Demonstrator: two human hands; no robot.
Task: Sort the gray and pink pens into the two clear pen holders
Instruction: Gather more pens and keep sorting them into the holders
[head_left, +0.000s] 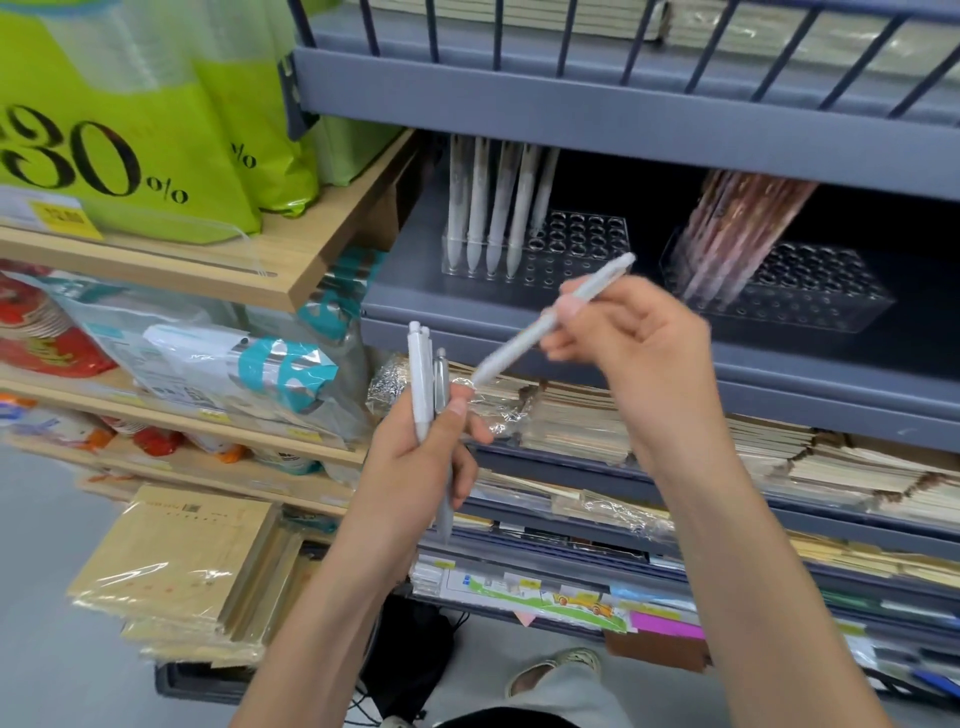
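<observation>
Pinching one gray pen (524, 343) with right hand (639, 353), gripping spare gray pens (423, 384) in left hand (415, 467). Probably light, stiff, slick; safest pinched mid-barrel.

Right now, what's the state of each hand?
Left hand: grips a bunch of gray pens, held upright.
Right hand: pinches a single gray pen.

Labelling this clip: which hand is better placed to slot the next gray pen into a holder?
Right, probably. The right hand pinches one gray pen, raised near the holder of gray pens; the left hand sits lower, gripping a bundle of spare pens.
</observation>
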